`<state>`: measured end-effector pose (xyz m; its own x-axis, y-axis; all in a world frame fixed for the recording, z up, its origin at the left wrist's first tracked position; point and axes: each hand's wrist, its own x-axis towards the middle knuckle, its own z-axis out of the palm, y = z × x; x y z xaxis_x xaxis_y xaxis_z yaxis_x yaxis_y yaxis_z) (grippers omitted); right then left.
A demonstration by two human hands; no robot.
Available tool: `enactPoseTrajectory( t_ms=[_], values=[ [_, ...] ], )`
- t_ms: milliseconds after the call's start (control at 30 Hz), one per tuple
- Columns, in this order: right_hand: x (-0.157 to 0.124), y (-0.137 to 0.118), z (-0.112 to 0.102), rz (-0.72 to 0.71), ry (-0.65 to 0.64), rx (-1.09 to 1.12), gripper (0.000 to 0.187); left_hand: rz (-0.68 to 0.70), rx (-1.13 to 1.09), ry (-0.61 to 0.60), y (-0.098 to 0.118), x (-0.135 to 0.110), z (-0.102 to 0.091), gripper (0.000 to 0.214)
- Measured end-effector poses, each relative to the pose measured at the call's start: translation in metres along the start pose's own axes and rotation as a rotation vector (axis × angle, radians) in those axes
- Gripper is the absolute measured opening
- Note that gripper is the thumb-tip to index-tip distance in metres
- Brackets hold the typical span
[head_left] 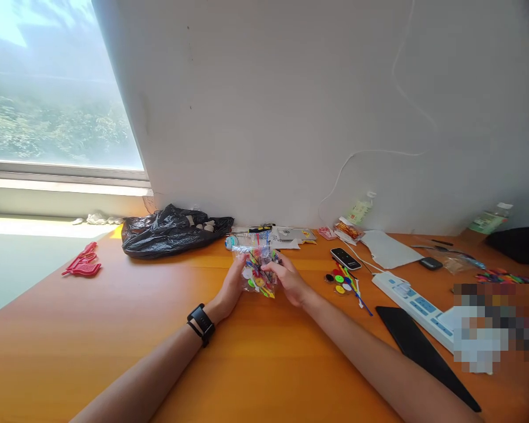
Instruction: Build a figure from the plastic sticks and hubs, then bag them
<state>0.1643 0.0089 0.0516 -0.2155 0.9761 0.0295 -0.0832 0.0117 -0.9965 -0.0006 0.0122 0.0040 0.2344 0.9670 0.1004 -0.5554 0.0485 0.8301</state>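
Observation:
Between my two hands is a clear plastic bag (pixel 258 279) filled with small colourful plastic pieces, round discs and thin sticks among them. My left hand (pixel 233 282) grips the bag's left side; a black watch sits on that wrist. On the other side, my right hand (pixel 291 279) holds the bag's right edge, its thumb lying across the front. Right of my hands, loose discs (pixel 340 288) and coloured sticks (pixel 357 288) lie on the wooden table (pixel 264 364).
A black plastic bag (pixel 171 232) lies against the wall. At far left is a red toy gun (pixel 84 262). To the right are a black-and-white device (pixel 345 258), a white power strip (pixel 417 305), a dark flat panel (pixel 423 349) and a white sheet (pixel 390 249). Bottles (pixel 361 208) stand behind.

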Motion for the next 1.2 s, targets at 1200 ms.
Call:
enactPoseTrajectory(
  t_ms=[1200],
  values=[
    [0.142,-0.032,-0.106,-0.627,-0.013,-1.486,0.034,0.191,1.067,-0.27,-0.009,-0.014,0.004,0.022]
  ],
)
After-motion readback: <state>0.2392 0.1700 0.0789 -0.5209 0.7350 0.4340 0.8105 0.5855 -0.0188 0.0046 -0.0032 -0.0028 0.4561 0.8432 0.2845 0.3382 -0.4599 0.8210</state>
